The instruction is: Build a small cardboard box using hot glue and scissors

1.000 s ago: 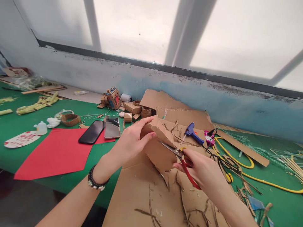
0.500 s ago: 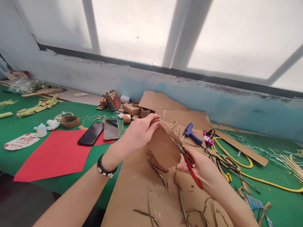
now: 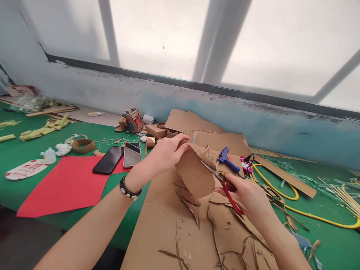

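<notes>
Your workpiece, a brown cardboard piece with a rounded lower end (image 3: 195, 174), is held tilted above a large brown cardboard sheet (image 3: 157, 228). Your left hand (image 3: 170, 150), at its 11 o'clock, is clamped on the upper end, thumb against fingers. Your right hand (image 3: 237, 191), at 4 o'clock, is closed round the red-and-yellow-handled metal scissors (image 3: 229, 195); their blades lie along the workpiece's upper right edge. The blade gap cannot be told.

Step in hand, as judged: trimming that edge. The next move calls for a steady left grip, with the blades following the outline and your left fingers outside their line.

Clearances: the blue glue gun (image 3: 225, 155) lies close at 2 o'clock, just beyond the scissors, so an outward swing there is tight. The yellow cable (image 3: 315, 217) runs at 3 to 4 o'clock on the green table (image 3: 337, 247). Toward 6 o'clock, low scraps on the sheet leave room to lower or turn the workpiece. At 7 o'clock the sheet appears to overhang the table's front edge; avoid leaning there.
</notes>
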`<action>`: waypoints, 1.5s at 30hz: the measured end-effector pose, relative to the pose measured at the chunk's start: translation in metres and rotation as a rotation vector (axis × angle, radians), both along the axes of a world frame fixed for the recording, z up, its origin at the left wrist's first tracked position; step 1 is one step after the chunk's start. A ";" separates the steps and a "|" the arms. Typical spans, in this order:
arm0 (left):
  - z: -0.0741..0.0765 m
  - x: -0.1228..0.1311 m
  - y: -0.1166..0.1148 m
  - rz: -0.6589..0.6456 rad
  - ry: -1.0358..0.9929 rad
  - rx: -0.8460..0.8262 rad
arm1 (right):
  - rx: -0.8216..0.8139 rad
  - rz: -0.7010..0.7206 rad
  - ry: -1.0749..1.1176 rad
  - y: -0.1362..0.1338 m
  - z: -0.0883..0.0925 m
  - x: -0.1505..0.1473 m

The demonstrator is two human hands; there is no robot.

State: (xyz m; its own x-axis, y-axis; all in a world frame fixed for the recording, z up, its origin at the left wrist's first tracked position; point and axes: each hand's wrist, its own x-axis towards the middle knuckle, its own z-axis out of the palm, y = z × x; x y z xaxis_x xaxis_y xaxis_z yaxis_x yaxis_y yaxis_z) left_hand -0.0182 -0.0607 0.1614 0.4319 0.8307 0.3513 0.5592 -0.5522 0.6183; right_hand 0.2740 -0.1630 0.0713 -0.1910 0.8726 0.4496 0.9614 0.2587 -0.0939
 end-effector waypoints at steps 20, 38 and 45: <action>-0.047 -0.035 0.016 0.213 -0.443 -0.368 | -0.164 -0.252 0.190 -0.001 -0.052 0.030; -0.117 0.009 0.006 0.067 -1.101 -0.470 | -0.228 0.030 1.492 0.071 -0.034 -0.094; -0.115 0.014 0.027 0.142 -1.167 -0.500 | -0.097 0.104 1.169 0.087 -0.039 -0.067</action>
